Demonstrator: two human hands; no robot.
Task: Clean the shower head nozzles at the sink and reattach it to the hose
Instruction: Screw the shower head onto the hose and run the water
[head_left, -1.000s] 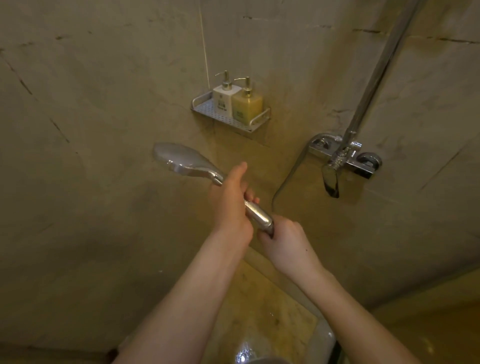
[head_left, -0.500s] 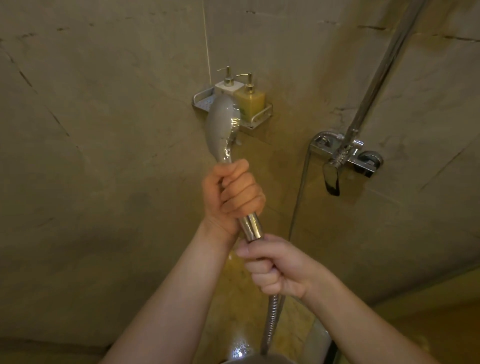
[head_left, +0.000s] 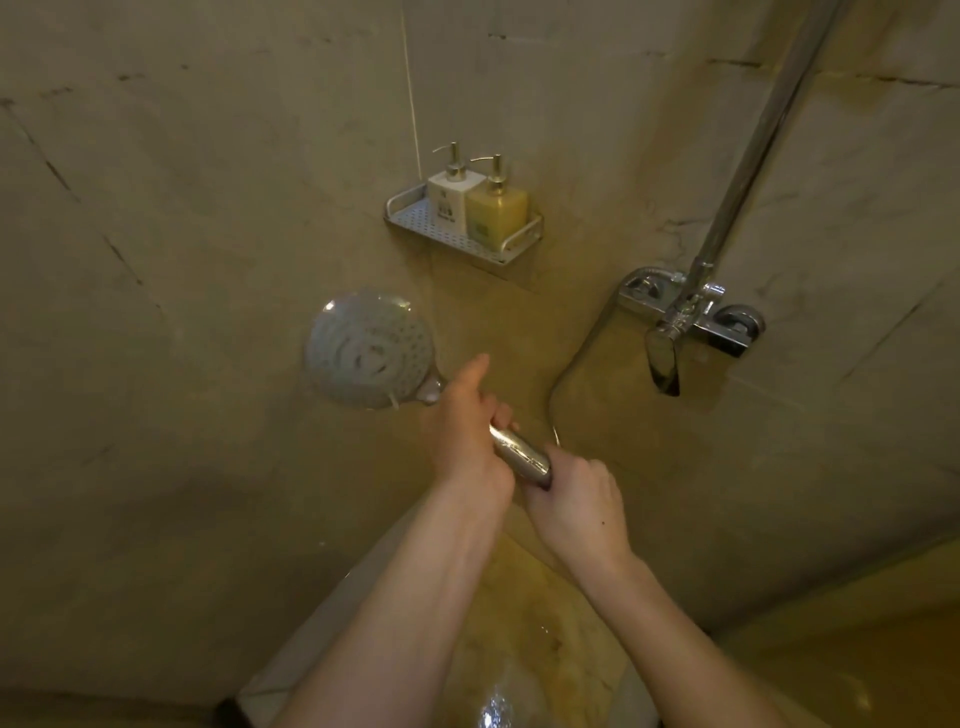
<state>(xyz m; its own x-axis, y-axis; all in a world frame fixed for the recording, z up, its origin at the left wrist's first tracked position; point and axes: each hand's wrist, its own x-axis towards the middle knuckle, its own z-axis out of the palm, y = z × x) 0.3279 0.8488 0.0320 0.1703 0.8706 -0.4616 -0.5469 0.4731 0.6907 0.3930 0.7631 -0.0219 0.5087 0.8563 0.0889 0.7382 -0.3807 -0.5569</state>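
Left hand (head_left: 462, 431) wraps the chrome handle just below the shower head (head_left: 370, 349), thumb sticking up; right hand (head_left: 576, 501) grips the handle's lower end where the hose (head_left: 582, 353) couples on. Head is held out over the tub with the nozzle face toward the camera, near the wall below the soap shelf (head_left: 462, 236). Rigid, probably light, slick chrome: hold the handle and twist at the hose nut, not the nozzle disc.
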